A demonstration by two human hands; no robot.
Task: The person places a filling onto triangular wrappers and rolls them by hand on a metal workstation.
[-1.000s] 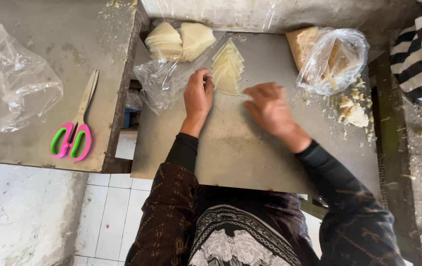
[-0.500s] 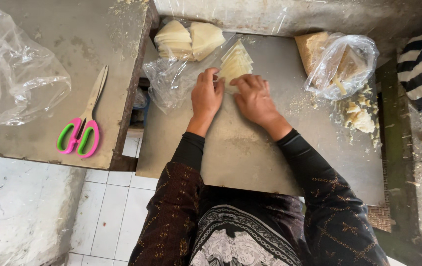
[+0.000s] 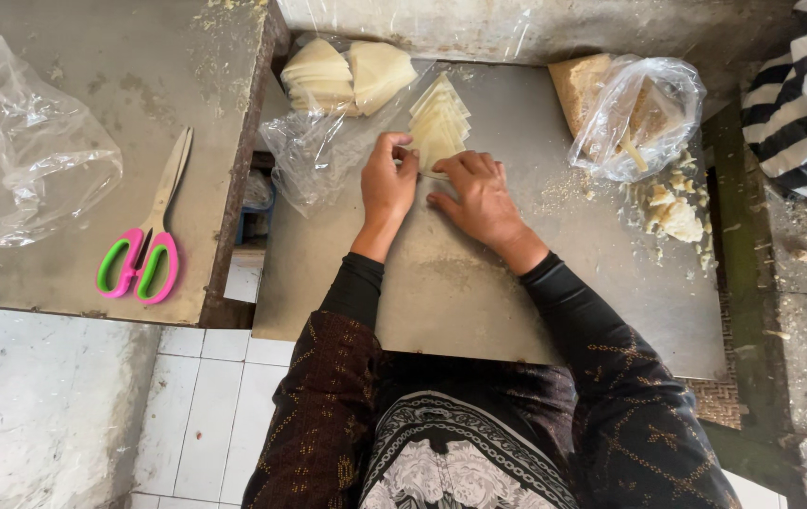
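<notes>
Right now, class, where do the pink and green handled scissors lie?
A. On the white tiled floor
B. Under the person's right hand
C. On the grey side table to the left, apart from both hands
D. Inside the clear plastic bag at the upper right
C: the pink and green handled scissors lie on the grey side table, well left of the left hand and right hand.

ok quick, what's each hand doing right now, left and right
Left hand: fingers curled, pinching the near edge of the pale wedge stack.
Right hand: open, fingers flat, pressing on the same stack.
</notes>
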